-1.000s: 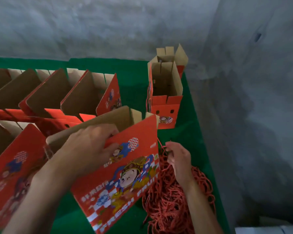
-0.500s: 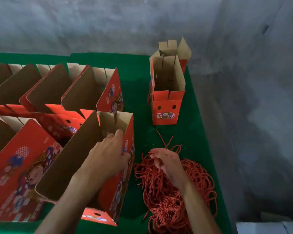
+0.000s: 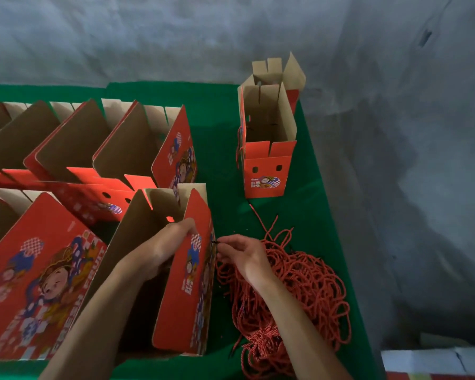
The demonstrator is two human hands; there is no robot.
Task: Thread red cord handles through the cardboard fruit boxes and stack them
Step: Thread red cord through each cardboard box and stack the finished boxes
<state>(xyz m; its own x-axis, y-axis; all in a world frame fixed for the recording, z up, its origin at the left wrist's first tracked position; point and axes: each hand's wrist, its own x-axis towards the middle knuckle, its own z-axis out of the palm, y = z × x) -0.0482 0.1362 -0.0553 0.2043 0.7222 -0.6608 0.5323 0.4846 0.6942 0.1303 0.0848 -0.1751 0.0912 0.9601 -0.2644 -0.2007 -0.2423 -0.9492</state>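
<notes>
An open red cardboard fruit box (image 3: 188,292) stands upright on the green table in front of me. My left hand (image 3: 167,244) reaches inside it and grips the top of its right wall. My right hand (image 3: 244,255) pinches the dark tip of a red cord against the outside of that wall. A tangled pile of red cords (image 3: 299,294) lies to the right of the box, under my right wrist.
More open red boxes (image 3: 146,149) stand in rows at left. Two upright boxes (image 3: 268,149) stand at the back right near the table's edge. The green table (image 3: 220,119) ends against a grey wall and drops off to a grey floor on the right.
The box was tilted in my left hand, then set upright on the table. My right hand lifted a cord end from the pile to the box's right wall.
</notes>
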